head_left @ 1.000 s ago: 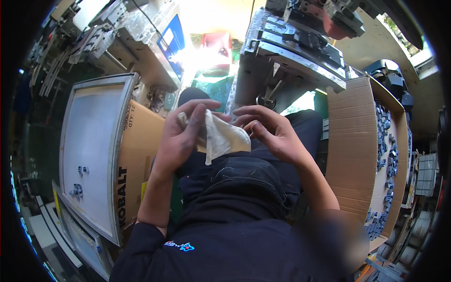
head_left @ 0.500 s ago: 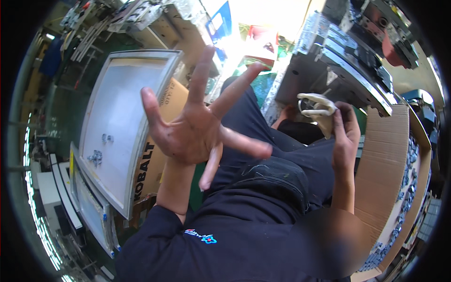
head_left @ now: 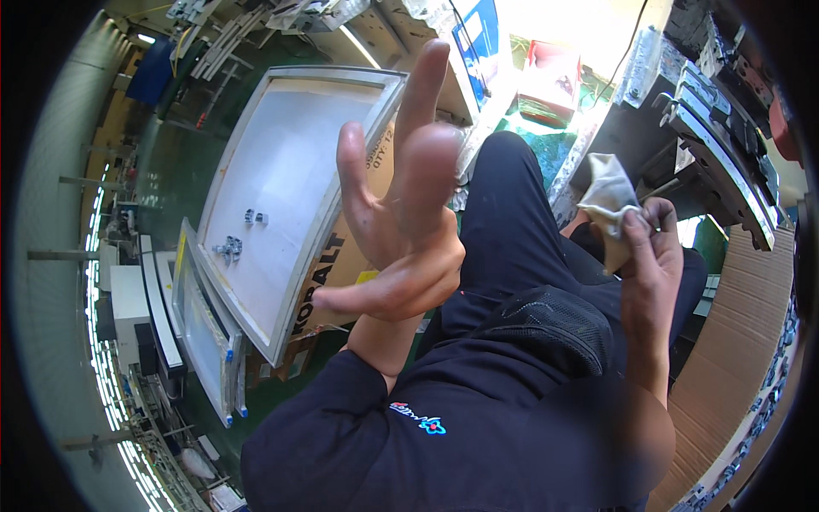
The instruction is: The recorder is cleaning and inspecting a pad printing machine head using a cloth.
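My left hand (head_left: 405, 235) is raised close to the camera, bare and holding nothing. Its fingers are apart, one pointing up and others bent forward. Lower and to the right, my right hand (head_left: 653, 269) pinches a crumpled cream-coloured glove (head_left: 610, 192) between thumb and fingers. The glove hangs above my lap, its cloth folded and its opening partly spread. Behind my left hand stands a framed white panel (head_left: 294, 145), with a few small metal parts (head_left: 227, 248) on its surface.
A cardboard box (head_left: 725, 341) on the right holds many small metal parts (head_left: 751, 439). Metal machinery (head_left: 717, 141) stands at the upper right. A red box (head_left: 550, 81) lies beyond my knees. Another printed carton (head_left: 320, 277) is behind the panel, and smaller frames (head_left: 200, 328) lean at the left.
The view has shifted, so the surroundings sit farther right. My left hand has turned and its fingers have bent from a wide spread. The glove in my right hand has changed shape and orientation.
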Available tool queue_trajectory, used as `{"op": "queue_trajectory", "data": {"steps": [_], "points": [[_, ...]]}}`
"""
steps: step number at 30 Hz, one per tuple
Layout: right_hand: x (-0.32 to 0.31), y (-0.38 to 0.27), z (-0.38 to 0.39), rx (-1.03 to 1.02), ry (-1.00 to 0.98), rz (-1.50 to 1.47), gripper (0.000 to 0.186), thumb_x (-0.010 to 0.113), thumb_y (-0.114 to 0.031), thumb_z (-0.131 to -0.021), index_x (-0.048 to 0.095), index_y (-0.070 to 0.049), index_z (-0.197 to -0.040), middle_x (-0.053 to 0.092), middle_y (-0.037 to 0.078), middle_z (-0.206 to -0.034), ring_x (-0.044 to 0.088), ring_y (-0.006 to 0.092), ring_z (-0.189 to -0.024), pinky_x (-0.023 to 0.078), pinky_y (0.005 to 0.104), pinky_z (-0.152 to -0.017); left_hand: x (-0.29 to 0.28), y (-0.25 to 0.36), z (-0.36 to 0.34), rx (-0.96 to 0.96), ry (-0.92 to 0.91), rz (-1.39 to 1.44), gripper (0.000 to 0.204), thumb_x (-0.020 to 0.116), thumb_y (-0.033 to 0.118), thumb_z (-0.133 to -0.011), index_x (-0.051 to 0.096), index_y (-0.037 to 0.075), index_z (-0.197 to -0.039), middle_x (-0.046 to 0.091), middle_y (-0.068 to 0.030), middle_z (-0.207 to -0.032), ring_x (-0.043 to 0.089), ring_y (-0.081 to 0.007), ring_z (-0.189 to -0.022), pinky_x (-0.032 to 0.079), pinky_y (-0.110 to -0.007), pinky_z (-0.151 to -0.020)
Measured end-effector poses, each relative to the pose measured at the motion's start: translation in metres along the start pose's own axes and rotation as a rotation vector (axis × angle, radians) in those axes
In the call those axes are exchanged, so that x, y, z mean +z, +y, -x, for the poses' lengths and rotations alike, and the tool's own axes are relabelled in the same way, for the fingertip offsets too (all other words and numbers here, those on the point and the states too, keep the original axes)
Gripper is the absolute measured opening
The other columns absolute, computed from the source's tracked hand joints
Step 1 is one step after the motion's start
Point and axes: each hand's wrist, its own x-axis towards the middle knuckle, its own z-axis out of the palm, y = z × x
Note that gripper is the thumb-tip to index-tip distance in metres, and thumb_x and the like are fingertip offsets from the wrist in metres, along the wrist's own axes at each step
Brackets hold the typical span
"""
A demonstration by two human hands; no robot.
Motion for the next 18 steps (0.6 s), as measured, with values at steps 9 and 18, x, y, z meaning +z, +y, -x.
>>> {"op": "queue_trajectory", "data": {"steps": [9,18], "points": [[0.076,-0.005,0.033,0.179,-0.283,-0.325,0.033,0.043,-0.012,-0.1,0.048,0.003,-0.129,0.059,0.006,-0.111,0.052,0.0059,-0.096,0.044,0.0219,-0.083,-0.031,-0.012,-0.001,0.175,0.354,-0.194,0.078,0.022,0.073,-0.085,-0.012,0.037,-0.145,-0.022,-0.0075,-0.151,0.06,-0.0545,-0.084,0.059,-0.038,-0.043],[0.064,0.001,0.032,0.377,-0.206,-0.58,0.04,0.039,-0.017,-0.1,0.037,0.0,-0.137,0.053,0.011,-0.124,0.055,0.0176,-0.112,0.046,0.0331,-0.094,-0.048,-0.013,0.007,0.112,0.505,-0.559,0.082,0.02,0.083,-0.076,-0.005,0.045,-0.144,-0.009,-0.0097,-0.153,0.024,-0.0627,-0.122,0.061,-0.042,-0.049]]}}
